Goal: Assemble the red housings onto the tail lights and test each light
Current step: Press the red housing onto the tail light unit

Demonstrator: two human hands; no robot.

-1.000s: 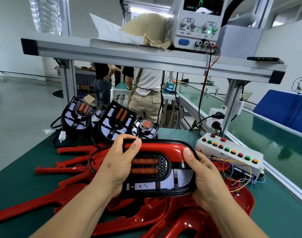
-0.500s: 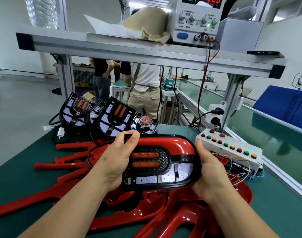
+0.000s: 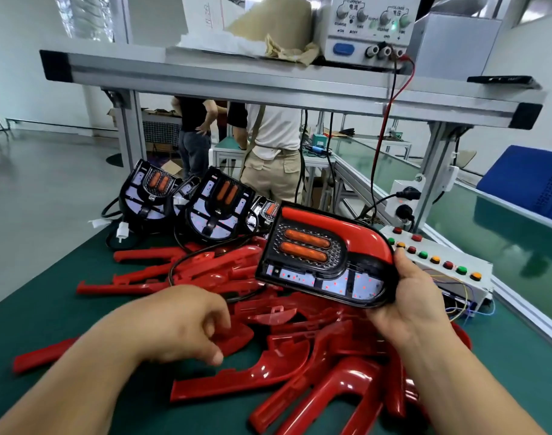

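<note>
The black oval tail light (image 3: 324, 265) with two orange bars, a glossy red plastic housing (image 3: 346, 229) seated round its top edge, is tilted in the air over a heap of loose red housings (image 3: 299, 356) on the green bench mat (image 3: 48, 309) – the right hand (image 3: 409, 296) grasps its right end. The left hand (image 3: 180, 321), blurred, hovers above the heap with fingers loosely curled, gripping nothing. Behind stand bare black tail lights (image 3: 218, 205); to the right – a white box of coloured buttons (image 3: 441, 262)
</note>
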